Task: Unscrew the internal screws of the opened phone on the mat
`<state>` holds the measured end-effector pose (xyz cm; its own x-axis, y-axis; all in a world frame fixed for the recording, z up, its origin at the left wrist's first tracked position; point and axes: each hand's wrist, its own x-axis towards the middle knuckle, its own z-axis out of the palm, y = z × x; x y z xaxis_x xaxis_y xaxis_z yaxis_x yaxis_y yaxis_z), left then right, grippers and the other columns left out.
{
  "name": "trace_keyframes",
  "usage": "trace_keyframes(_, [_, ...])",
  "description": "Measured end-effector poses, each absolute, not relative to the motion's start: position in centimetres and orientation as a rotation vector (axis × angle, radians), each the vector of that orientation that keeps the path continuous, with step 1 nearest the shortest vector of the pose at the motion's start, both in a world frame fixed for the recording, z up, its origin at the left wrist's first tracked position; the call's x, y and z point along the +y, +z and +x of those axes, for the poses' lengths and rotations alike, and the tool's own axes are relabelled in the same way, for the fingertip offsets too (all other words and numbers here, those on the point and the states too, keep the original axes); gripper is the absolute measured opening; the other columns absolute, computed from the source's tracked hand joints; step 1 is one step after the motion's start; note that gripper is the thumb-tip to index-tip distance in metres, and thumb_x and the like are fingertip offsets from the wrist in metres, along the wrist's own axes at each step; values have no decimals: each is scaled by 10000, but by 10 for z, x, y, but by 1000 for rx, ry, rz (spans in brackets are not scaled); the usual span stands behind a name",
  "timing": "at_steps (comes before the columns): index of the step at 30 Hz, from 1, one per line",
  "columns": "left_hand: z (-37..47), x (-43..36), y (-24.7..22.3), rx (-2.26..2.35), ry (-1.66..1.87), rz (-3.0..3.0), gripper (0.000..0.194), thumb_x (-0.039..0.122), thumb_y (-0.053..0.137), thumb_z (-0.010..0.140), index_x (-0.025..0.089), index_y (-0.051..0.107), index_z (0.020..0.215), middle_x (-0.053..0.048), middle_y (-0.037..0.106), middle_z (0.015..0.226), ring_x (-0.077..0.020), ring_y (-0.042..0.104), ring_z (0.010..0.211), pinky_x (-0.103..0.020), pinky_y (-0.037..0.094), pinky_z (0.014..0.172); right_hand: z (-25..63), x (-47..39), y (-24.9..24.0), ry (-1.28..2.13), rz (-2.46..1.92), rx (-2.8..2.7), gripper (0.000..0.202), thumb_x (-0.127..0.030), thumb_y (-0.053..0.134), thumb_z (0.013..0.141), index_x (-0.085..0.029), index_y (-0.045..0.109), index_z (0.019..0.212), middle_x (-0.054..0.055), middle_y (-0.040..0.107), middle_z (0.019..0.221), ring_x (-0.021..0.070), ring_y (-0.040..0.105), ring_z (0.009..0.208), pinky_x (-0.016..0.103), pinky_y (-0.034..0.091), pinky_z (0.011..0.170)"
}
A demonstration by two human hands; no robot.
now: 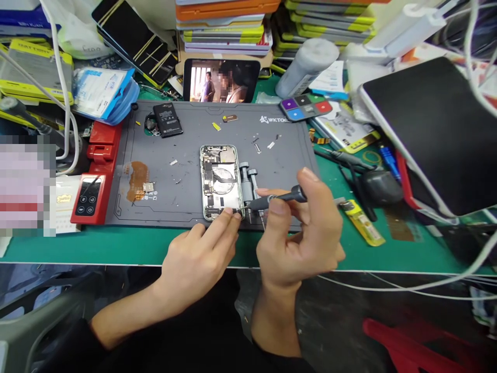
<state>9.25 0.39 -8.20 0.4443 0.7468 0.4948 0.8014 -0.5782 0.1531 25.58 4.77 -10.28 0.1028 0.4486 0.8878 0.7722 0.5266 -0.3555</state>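
An opened smartphone [222,181] lies on the grey work mat [155,155], its circuit boards and a round coil exposed. Fingertips of my left hand [202,259] press together on the phone's lower end and hide part of that edge. A grey screwdriver [267,201] is held nearly level in my right hand [298,233], with the index finger at its cap and the thumb by its shaft. Its tip points left, at the phone's lower right side; whether it touches cannot be made out. Other grey screwdrivers [245,181] lie right beside the phone.
A loose battery [168,120] and small metal parts [257,148] lie on the mat. Behind it stands a phone [221,80] playing video. A red device [91,199] is at the left, a yellow packet [363,223] and black tablet [423,129] at the right.
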Motion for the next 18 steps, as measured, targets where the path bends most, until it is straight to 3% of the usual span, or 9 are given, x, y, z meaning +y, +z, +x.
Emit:
trace_keyframes(3, [93, 4, -82, -1386, -800, -2570, 291, 172, 655, 1081, 130, 780, 1340, -33, 763, 1406, -130, 713, 746, -322, 621, 646, 257, 48, -101, -361, -1096, -1533, 607, -191, 756, 998, -261, 617, 1585, 100, 796, 1266, 221, 813, 906, 333, 650, 703])
trace_keyframes(6, [93, 4, -82, -1387, -790, -2566, 295, 171, 655, 1080, 137, 778, 1346, -41, 764, 1404, -123, 719, 757, -311, 624, 654, 259, 48, -99, -316, -1069, -1522, 549, -151, 672, 1042, -282, 628, 1574, 86, 797, 1266, 212, 812, 917, 329, 641, 715])
trace_keyframes(10, [93, 3, -83, -1388, -812, -2568, 289, 170, 644, 1089, 127, 776, 1343, -28, 761, 1412, -128, 732, 775, -319, 627, 666, 259, 49, -96, -396, -1069, -1517, 505, -211, 754, 1003, -269, 698, 1502, 70, 813, 1171, 207, 780, 874, 331, 635, 718])
trace_keyframes(14, [93, 3, -83, -1403, -823, -2574, 284, 173, 620, 1106, 124, 775, 1339, -20, 758, 1416, -139, 753, 813, -325, 631, 683, 259, 49, -94, -323, -1028, -1537, 518, -132, 724, 1002, -247, 692, 1506, 73, 805, 1154, 195, 778, 920, 311, 640, 766])
trace_keyframes(18, [93, 4, -84, -1400, -823, -2566, 289, 174, 611, 1109, 128, 767, 1348, -24, 760, 1413, -135, 758, 816, -324, 633, 696, 259, 50, -92, -323, -1031, -1550, 492, -149, 714, 1012, -249, 704, 1494, 75, 803, 1135, 202, 760, 929, 323, 612, 776])
